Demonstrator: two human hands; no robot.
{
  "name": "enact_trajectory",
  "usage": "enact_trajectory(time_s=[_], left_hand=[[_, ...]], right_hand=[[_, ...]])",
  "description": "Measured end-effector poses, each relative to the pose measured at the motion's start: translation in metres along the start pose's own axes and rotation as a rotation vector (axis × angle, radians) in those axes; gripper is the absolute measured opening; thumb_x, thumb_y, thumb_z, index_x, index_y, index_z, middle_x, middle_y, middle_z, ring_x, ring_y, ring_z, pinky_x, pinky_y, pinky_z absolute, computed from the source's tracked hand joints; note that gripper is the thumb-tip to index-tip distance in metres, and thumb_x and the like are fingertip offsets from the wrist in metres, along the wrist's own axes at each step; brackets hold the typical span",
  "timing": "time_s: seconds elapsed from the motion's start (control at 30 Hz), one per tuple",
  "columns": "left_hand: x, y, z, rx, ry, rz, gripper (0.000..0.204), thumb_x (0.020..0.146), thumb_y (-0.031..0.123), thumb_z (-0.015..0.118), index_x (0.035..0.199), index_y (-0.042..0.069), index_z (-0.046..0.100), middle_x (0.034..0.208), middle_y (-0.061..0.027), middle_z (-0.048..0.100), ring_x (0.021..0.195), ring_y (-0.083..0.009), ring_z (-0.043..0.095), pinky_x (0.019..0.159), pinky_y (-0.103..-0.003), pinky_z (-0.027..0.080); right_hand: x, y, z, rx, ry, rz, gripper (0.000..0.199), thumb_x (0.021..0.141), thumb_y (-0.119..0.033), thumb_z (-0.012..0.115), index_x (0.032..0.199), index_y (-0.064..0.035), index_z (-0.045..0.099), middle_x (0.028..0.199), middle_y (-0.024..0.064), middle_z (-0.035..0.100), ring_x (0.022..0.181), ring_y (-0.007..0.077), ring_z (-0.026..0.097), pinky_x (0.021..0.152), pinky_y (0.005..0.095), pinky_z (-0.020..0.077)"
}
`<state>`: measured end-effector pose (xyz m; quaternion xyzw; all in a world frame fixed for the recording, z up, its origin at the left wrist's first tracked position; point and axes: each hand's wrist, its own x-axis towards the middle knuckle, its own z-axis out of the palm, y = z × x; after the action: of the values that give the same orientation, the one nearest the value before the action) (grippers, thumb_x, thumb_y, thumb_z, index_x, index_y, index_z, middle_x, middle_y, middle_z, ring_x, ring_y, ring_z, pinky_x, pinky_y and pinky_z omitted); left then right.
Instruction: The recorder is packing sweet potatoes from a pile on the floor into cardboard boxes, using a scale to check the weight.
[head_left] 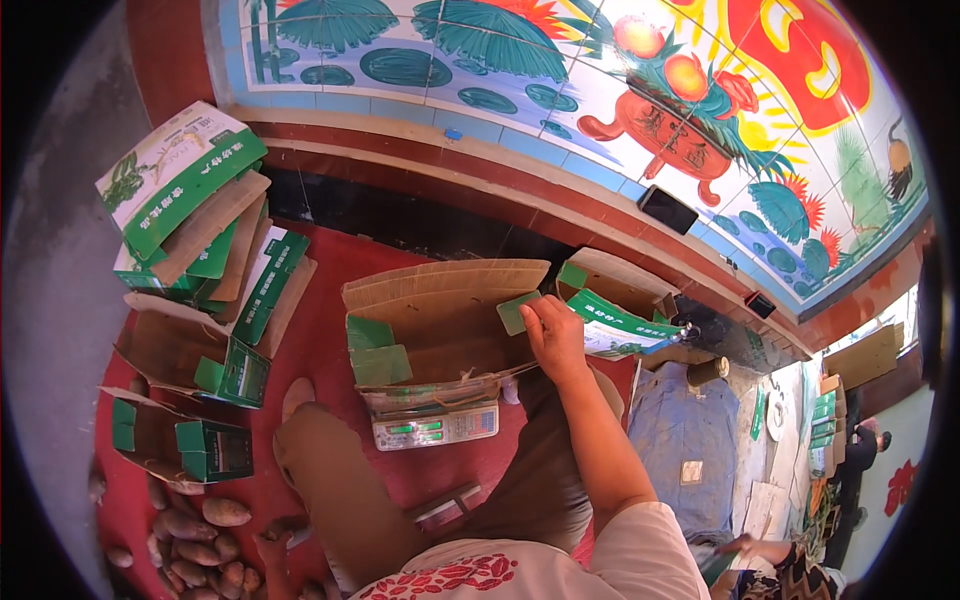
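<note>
An open cardboard box [450, 305] stands in front of me on a digital scale [436, 428] with lit green displays. My right hand [556, 338] is closed on the green flap at the box's right end. Low on the left, beside my leg, my left hand [272, 552] is curled against a dark brown sweet potato [284, 523]; its fingers show only in part. Next to it on the red floor covering lies a heap of sweet potatoes [195, 543]. The bottom of the box is partly shaded, and I see nothing distinct in it.
Stacked printed cartons [185, 175] rise at the far left, with open boxes [185, 440] nearer. Another open carton [620, 310] stands right of the scale. A blue cloth [690, 430] covers something at the right. Another person's arm [760, 550] shows at lower right. A painted tile wall [480, 60] stands ahead.
</note>
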<state>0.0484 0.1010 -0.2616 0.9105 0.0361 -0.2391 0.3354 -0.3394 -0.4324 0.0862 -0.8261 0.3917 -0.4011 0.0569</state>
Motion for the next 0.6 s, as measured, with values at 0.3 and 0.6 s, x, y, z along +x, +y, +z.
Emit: enact_trajectory(time_s=[0.3, 0.6], left_hand=[[-0.007, 0.032, 0.048, -0.063, -0.117, 0.161, 0.052, 0.082, 0.036, 0.069, 0.118, 0.007, 0.045, 0.095, -0.0117, 0.062, 0.068, -0.0252, 0.063, 0.047, -0.038, 0.050], [0.050, -0.014, 0.045, 0.029, -0.097, 0.354, 0.047, 0.081, 0.029, 0.070, 0.118, 0.008, 0.049, 0.099, -0.0166, 0.066, 0.087, -0.0319, 0.065, 0.071, -0.045, 0.052]], right_hand=[[-0.005, 0.002, -0.005, 0.040, 0.001, 0.029, 0.011, 0.085, -0.014, 0.066, 0.081, -0.0039, 0.063, 0.074, 0.0130, 0.059, 0.067, 0.0336, 0.059, 0.059, 0.0412, 0.0466], [-0.002, -0.011, 0.004, 0.165, -0.003, -0.017, 0.012, 0.083, -0.014, 0.068, 0.079, -0.0038, 0.062, 0.071, 0.0118, 0.058, 0.066, 0.0326, 0.059, 0.058, 0.0408, 0.0469]])
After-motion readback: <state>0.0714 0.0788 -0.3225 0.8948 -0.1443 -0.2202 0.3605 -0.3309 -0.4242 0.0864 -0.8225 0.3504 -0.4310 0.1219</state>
